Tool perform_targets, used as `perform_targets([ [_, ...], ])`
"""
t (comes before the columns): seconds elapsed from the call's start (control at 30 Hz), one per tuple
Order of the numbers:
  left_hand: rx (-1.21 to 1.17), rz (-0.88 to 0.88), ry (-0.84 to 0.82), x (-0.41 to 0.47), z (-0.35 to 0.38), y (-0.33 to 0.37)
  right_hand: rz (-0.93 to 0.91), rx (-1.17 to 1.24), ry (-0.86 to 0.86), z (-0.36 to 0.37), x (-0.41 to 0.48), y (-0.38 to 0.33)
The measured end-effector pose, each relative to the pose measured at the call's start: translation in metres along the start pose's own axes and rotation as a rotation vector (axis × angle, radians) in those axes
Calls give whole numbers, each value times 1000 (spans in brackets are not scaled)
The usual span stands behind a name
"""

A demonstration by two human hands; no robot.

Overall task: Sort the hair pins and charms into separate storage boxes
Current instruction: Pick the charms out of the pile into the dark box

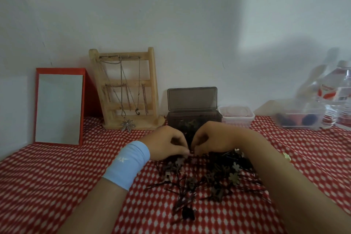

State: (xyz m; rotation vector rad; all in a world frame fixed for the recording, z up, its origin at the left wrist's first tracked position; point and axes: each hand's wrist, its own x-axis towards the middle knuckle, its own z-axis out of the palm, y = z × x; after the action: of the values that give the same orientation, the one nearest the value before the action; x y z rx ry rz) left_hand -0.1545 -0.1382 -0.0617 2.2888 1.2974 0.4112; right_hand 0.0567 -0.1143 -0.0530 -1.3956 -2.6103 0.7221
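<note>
Far left of the left hand [167,144], a red-framed mirror [58,108] leans against the wall. Next to it, still left of and behind that hand, is a wooden jewellery stand [129,89] with a few chains hanging off it. A leaf-shaped pendant [128,125] dangles down to its base.

The left hand has a light blue wristband [127,163]. Its fingers are curled down onto the far edge of the pile, with thumb and fingertips close together. It's too blurry to say if it's actually pinching anything, so I can't tell.

The right hand [209,138] is just beside it, almost fingertip to fingertip, curled the same way. I can't tell what it's holding either, if anything.

The mixed pile sits on the red-and-white tablecloth [57,176], right under and in front of both hands, between the forearms. It's dark hair pins [182,195] tangled up with flower-shaped charms [234,177].

Straight behind the hands is a dark storage box [176,119] with its lid standing open. Some dark bits are inside, but I can't make them out. Behind and to the right of the right hand is a small clear box [236,118], touching or nearly touching the dark one.

Further right there's a pale little piece [286,156] on its own on the cloth, beside the right forearm. Well off to the right are a clear container [298,119] with dark things in it and a plastic bottle [341,97].
</note>
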Motion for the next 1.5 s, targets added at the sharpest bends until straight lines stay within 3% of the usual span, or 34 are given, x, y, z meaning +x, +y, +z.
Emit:
perform_targets([
  [0.23,-200,-72,74,-9,-18,-10,-25,50,130,5,4,-7],
  [0.33,-218,-107,34,-14,-27,-14,-49,36,74,4,6,-21],
  [0.53,-42,-187,-128,-21,-31,-12,-115,-117,-85,20,17,-35],
  [0.87,260,-138,-205,-13,-14,-11,-24,-77,58,16,22,-17],
  [1.17,157,-63,-21,-13,-13,-10,115,-32,90,15,22,-9],
  [1.37,-30,-66,345,11,-25,-9,139,-102,437,-14,32,1],
  [1.5,-48,-90,526,48,-29,-16,207,-245,505,-36,52,12],
])
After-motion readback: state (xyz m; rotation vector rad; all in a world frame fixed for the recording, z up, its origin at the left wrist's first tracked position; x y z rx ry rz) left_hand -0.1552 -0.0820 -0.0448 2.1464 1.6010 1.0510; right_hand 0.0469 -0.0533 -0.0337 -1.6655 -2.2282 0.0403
